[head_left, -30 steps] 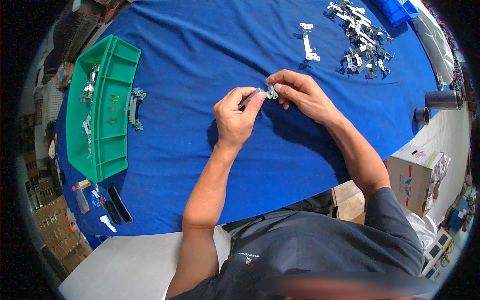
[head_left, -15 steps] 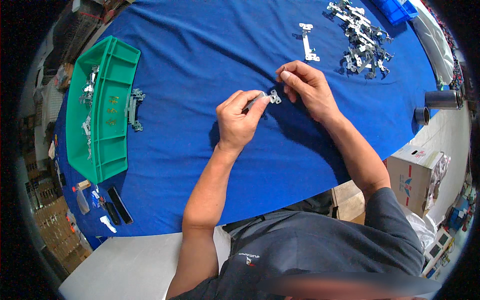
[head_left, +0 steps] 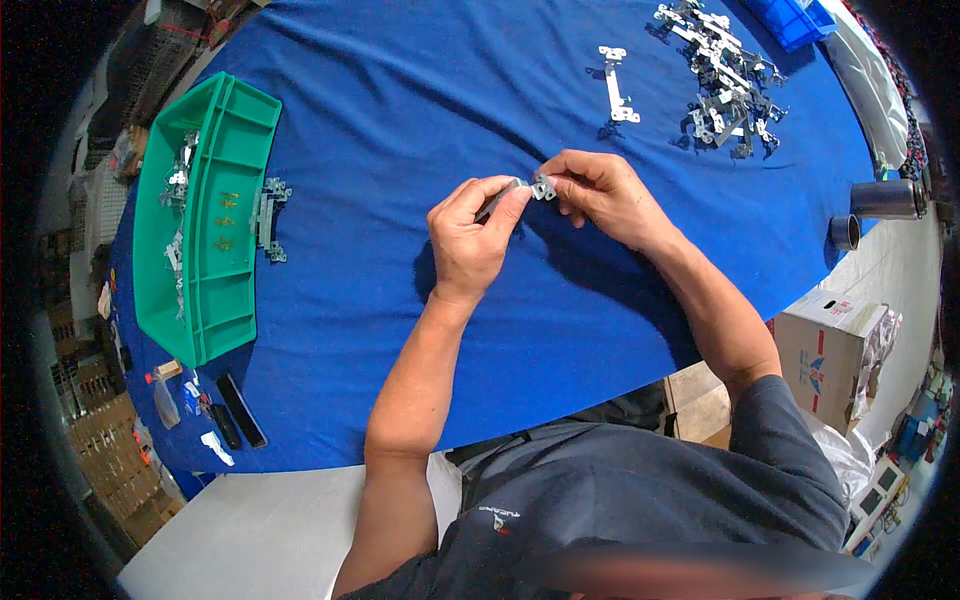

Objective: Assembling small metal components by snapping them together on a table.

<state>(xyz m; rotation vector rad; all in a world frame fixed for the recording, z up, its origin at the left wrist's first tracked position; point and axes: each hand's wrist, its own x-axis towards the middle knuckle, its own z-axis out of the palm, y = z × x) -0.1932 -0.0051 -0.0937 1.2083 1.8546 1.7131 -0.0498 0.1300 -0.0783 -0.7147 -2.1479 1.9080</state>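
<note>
My left hand pinches a small silver metal bracket between thumb and fingers; most of its body is hidden in the grip. The bracket's right end, with holes in it, sticks out beyond the thumb. My right hand is closed, thumb and forefinger meeting at that protruding end. Whether a small part sits between those fingertips I cannot make out. A similar bracket lies alone on the blue cloth beyond my right hand. Farther right is a heap of such brackets.
Left of me stands a green plastic bin holding metal parts, with more brackets beside it. A black phone-like slab lies near the front left edge. At the right are a dark cylinder, a blue tray and a cardboard box.
My right hand has moved left and slightly down, bringing its fingertips to the bracket's end. The left hand has shifted slightly left with the bracket.
</note>
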